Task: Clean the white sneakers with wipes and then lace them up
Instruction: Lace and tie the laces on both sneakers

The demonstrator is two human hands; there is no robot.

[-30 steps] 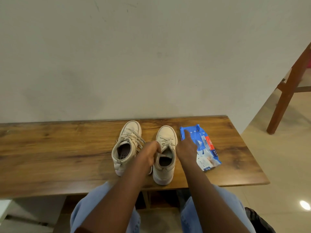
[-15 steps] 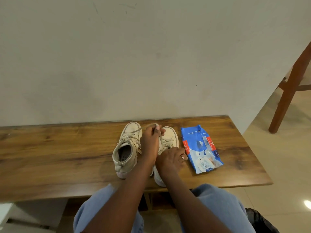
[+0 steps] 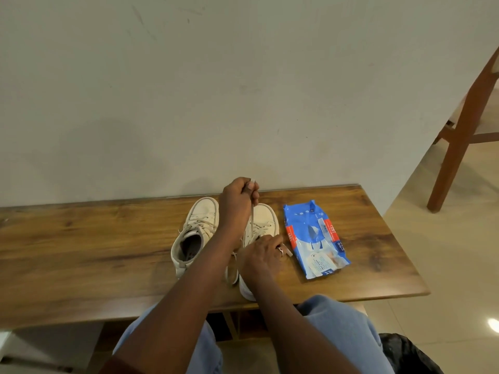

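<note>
Two white sneakers stand side by side on the wooden table (image 3: pixel 81 252), toes toward the wall. The left sneaker (image 3: pixel 195 233) is laced and its opening faces me. Above the right sneaker (image 3: pixel 263 221) my left hand (image 3: pixel 237 203) pinches a lace end (image 3: pixel 252 211) and holds it taut, pulled up and away from me. My right hand (image 3: pixel 260 256) lies curled on that sneaker's collar and hides its opening; what the fingers hold is hidden. A blue pack of wipes (image 3: pixel 314 240) lies flat just right of the shoes.
The table backs onto a plain wall. Its right edge (image 3: pixel 399 238) drops to a tiled floor, where a wooden chair leg (image 3: pixel 456 147) stands at the far right. My knees in blue jeans (image 3: pixel 340 327) are at the table's near edge.
My left hand has drawn the lace farther up and toward the wall. My right hand came off the wipes pack side and settled on the right sneaker's collar.
</note>
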